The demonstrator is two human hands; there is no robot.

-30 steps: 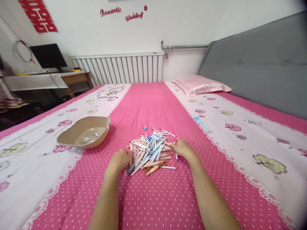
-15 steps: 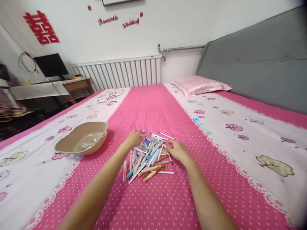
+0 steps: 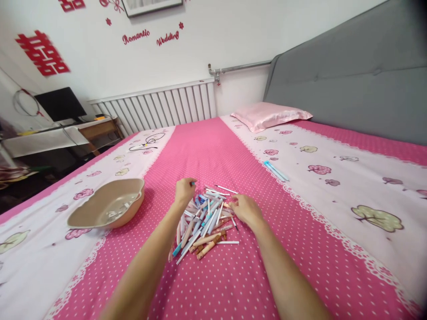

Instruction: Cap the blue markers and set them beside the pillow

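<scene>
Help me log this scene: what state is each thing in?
Left hand: seemingly pinching a small blue piece
Right hand: at the pile's edge, grip unclear
Pen pile: loose, jumbled
Basin: upright, holding white bits
Blue sticks: lying apart from the pile
Pillow: lying flat
Cable: loosely looped
Monitor: screen dark

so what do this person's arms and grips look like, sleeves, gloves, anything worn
Two bare human hands: neither the left grip nor the right grip wears a glove. The left forearm and right forearm are uncovered as far as the view reaches, without visible sleeves, watch or bracelet. Some fingers are hidden, so rings can't be ruled out.
</scene>
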